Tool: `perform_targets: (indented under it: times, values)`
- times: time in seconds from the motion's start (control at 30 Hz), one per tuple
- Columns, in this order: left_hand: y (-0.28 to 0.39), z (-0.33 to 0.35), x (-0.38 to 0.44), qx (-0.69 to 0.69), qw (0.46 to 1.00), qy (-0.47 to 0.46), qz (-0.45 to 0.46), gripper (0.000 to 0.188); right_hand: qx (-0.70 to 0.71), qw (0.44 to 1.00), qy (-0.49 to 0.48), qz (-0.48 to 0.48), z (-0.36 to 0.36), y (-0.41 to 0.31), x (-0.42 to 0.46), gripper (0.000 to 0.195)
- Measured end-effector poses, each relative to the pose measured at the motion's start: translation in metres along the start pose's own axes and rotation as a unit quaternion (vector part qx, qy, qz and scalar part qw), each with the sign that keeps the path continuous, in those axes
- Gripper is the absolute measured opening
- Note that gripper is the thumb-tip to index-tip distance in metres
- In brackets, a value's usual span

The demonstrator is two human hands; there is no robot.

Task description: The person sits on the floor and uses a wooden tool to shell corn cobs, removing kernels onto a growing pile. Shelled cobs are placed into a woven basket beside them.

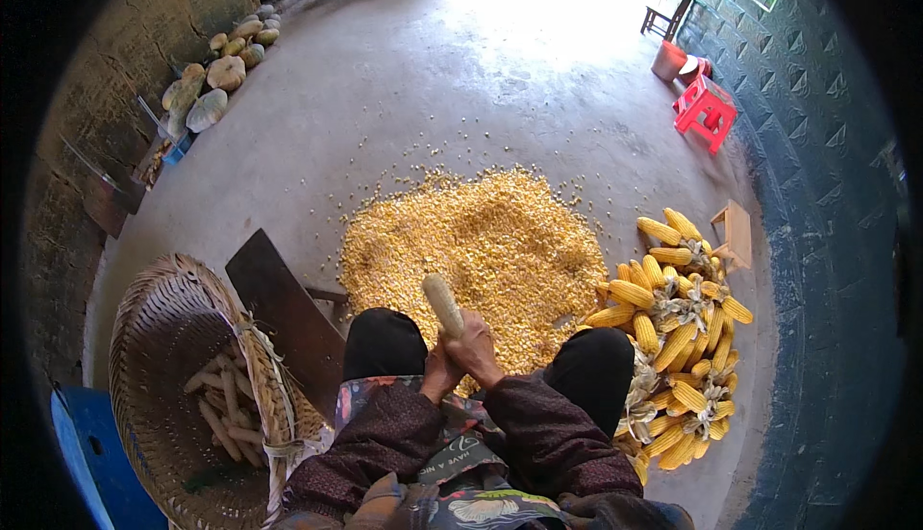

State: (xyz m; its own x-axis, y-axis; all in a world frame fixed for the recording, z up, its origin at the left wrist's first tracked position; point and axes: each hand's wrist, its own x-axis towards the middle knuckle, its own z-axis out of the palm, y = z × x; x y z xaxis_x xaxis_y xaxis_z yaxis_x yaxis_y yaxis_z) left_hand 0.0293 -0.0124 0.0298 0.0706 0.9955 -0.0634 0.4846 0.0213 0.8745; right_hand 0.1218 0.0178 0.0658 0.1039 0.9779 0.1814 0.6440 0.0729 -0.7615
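A pale corn cob [443,305], apparently bare of kernels on the side I see, points up and away between my knees. My right hand [472,346] is wrapped around its lower part. Close against it, my left hand [440,371] grips the cob's near end, partly hidden behind the right. Below and beyond both hands spreads a broad pile of loose yellow corn kernels [469,234] on the floor. Bundles of unshelled corn ears [678,346], tied by their husks, lie to the right of my knee.
At my left stands a woven basket [137,357] with several stripped cobs [229,404] inside, beside a dark wooden board [285,299]. A small wooden stool [734,234] and red plastic stool [707,108] stand along the right wall. Pumpkins [226,73] line the left wall.
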Motion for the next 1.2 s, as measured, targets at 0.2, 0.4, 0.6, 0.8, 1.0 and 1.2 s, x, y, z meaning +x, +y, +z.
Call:
perform_targets:
  times: [0.2, 0.4, 0.6, 0.8, 1.0, 1.2]
  values:
    - [0.004, -0.011, -0.004, 0.007, 0.995, -0.096, -0.039, 0.069, 0.084, 0.980, 0.049, 0.171, 0.001, 0.023, 0.011, 0.025]
    - [0.011, -0.010, -0.004, -0.215, 0.964, -0.109, -0.112, 0.080, 0.266, 0.942, 0.042, 0.202, -0.003, 0.042, 0.016, 0.026]
    - [0.009, -0.013, 0.003, -0.133, 0.981, -0.093, -0.102, 0.080, 0.442, 0.840, -0.100, 0.297, -0.020, 0.025, 0.016, 0.033]
    - [0.021, -0.012, -0.006, -0.076, 0.991, -0.087, -0.064, 0.067, 0.158, 0.962, 0.058, 0.217, -0.001, 0.018, 0.010, 0.031]
    - [0.020, -0.012, 0.002, -0.361, 0.916, -0.140, -0.101, 0.067, 0.384, 0.887, 0.066, 0.249, -0.005, 0.035, 0.018, 0.024]
    - [-0.012, -0.007, 0.007, -0.210, 0.973, -0.069, -0.059, 0.076, 0.396, 0.865, -0.129, 0.278, -0.011, 0.021, 0.019, 0.032]
